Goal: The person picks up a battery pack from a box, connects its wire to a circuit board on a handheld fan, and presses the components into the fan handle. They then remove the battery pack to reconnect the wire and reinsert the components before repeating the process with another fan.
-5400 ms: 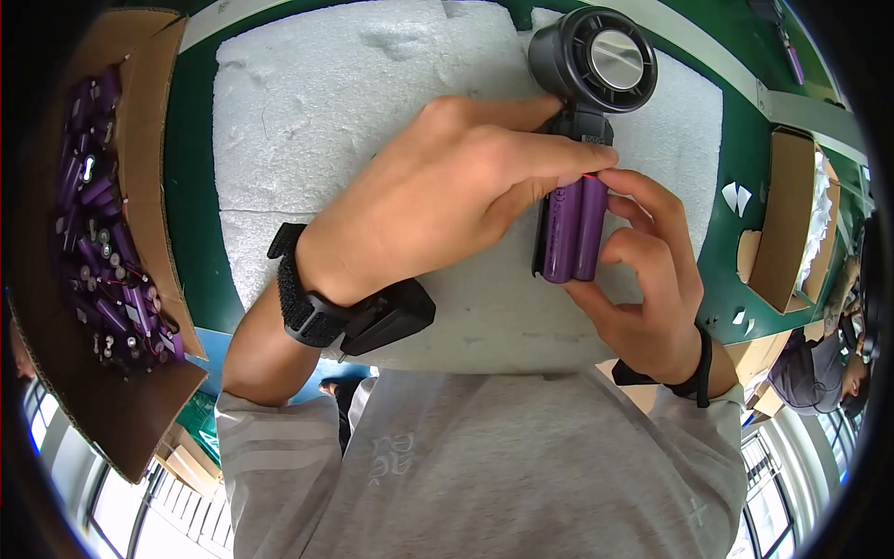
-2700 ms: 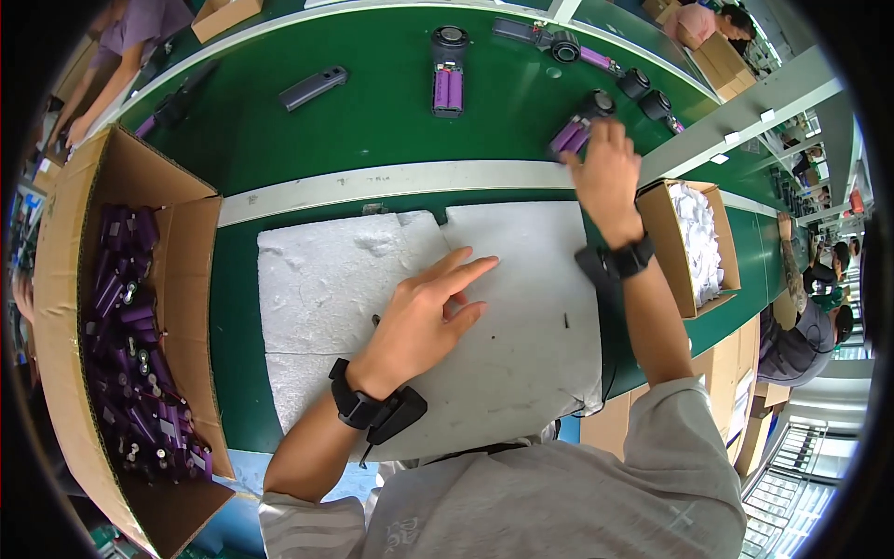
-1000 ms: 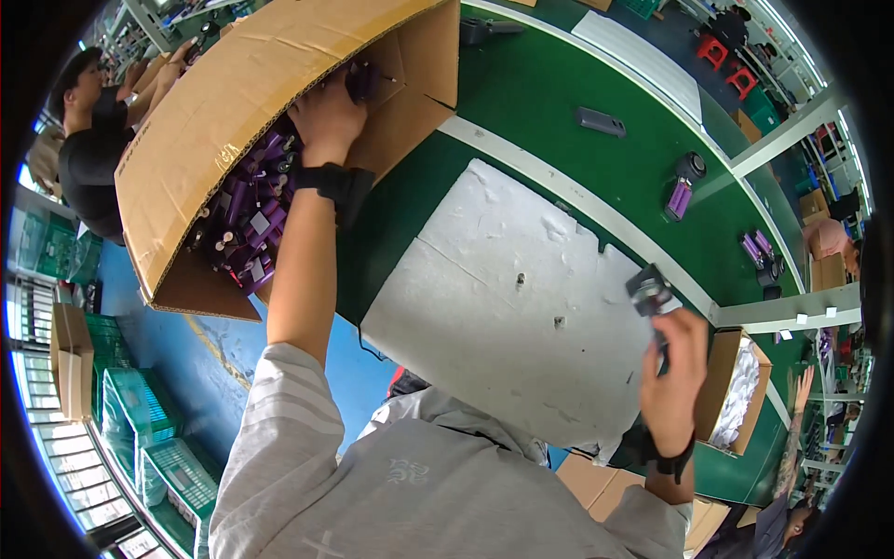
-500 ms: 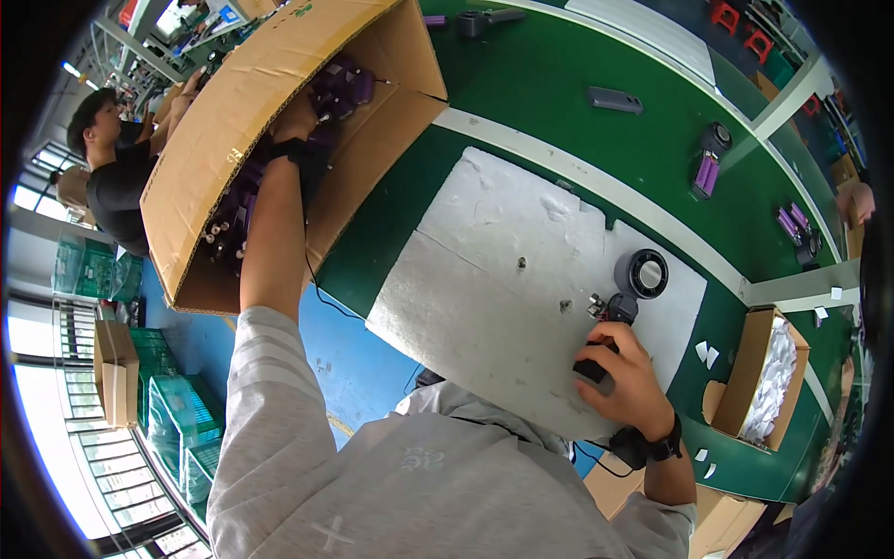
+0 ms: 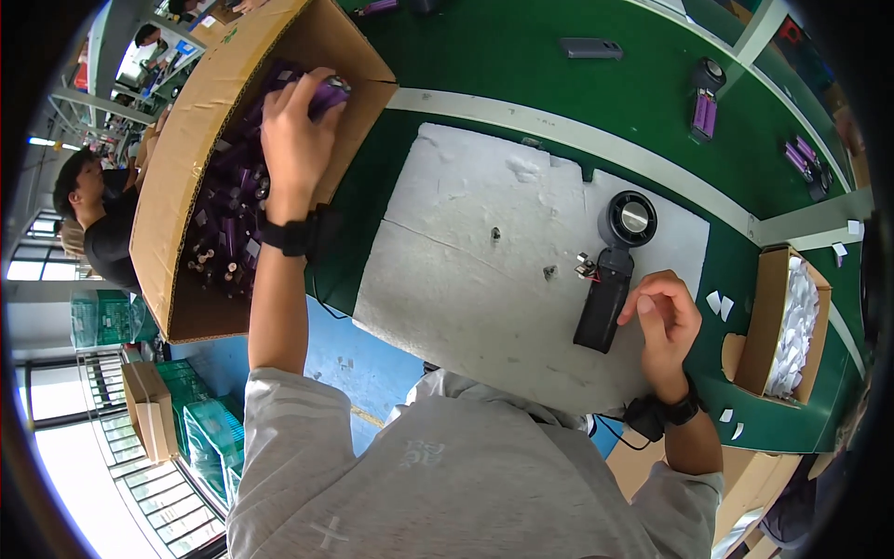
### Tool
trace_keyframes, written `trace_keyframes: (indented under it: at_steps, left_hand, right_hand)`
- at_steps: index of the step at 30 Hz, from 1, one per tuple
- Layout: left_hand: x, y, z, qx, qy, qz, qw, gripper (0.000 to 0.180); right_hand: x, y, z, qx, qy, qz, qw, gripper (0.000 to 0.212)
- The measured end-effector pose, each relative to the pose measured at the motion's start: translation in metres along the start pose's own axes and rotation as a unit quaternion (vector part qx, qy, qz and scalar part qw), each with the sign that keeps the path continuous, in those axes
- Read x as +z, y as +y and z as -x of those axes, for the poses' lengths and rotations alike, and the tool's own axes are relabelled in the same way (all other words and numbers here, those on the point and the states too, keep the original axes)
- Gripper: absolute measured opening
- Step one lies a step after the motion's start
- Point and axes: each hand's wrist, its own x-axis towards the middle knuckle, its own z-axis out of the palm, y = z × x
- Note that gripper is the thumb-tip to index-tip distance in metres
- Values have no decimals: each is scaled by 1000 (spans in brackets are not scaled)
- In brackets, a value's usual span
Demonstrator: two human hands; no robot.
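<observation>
My left hand [image 5: 296, 130] is closed around a purple cylindrical battery pack [image 5: 326, 96] at the open side of a large cardboard box [image 5: 191, 121]. Several more purple battery packs [image 5: 226, 200] lie in the box below that hand. On a white foam board [image 5: 456, 270] rests a black handheld fan [image 5: 607, 298], its round head pointing away from me and some wires showing at the left of its neck. Beside the fan's handle is my right hand [image 5: 666, 321], fingers loosely curled and apart, with nothing visible in it. Its fingertips are close to the handle; whether they touch, I cannot tell.
A small cardboard box [image 5: 759, 317] of white slips stands at the right, loose slips around it. Beyond a pale rail lie a dark grey casing [image 5: 591, 48] and fan units with purple batteries [image 5: 705, 112]. Another person [image 5: 102, 214] is at the far left.
My left hand has come up from inside the box with a purple battery pack. My right hand has let go of the fan's handle and moved right, leaving the handle lying exposed.
</observation>
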Motion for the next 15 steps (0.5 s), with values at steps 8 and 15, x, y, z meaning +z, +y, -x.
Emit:
trace_keyframes:
  at_steps: [8,15]
  left_hand:
    - [-24,157,23,178,-75,321,927,54]
    - [-28,170,51,90,-151,451,875,55]
  right_hand:
    - [2,-11,-3,144,-96,-156,972,19]
    - [2,-10,-4,130,-79,-82,985,24]
